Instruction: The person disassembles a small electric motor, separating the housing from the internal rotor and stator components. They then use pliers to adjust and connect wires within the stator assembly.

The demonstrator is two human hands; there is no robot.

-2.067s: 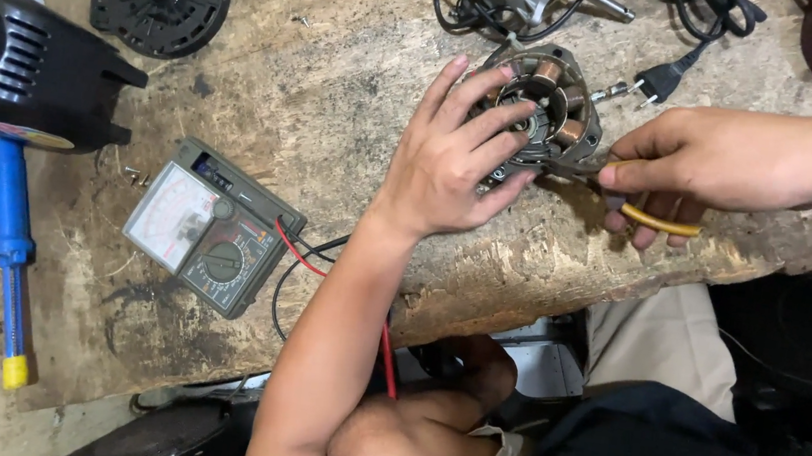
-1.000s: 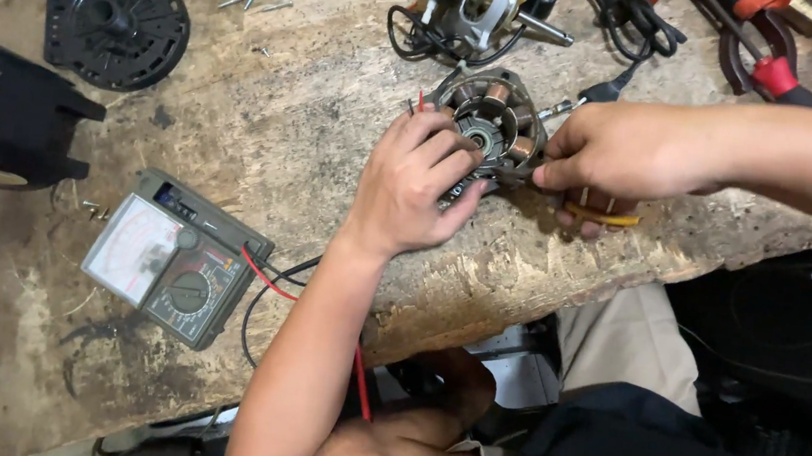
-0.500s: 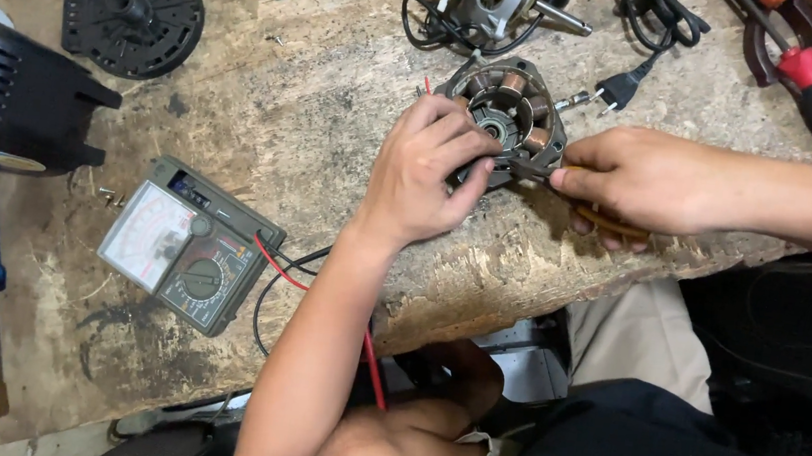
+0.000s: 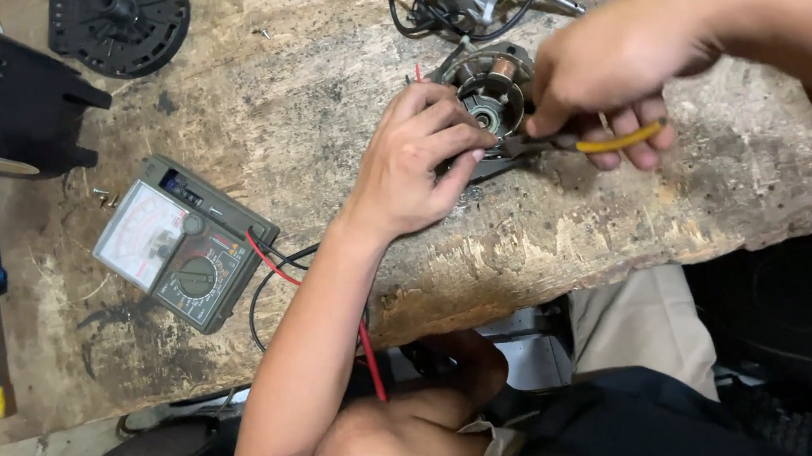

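One camera on my head, looking down.
It faces the wooden workbench (image 4: 235,130) steeply from close above, my left hand (image 4: 413,163) near centre.

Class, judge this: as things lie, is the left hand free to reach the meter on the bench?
Probably yes: the left hand rests on the motor stator, holding no tool, and bare bench lies between it and the meter.

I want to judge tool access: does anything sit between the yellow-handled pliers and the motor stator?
Nothing visible does. The right hand holds the pliers with their tip at the stator, right beside the left hand's fingertips, which rest on it.
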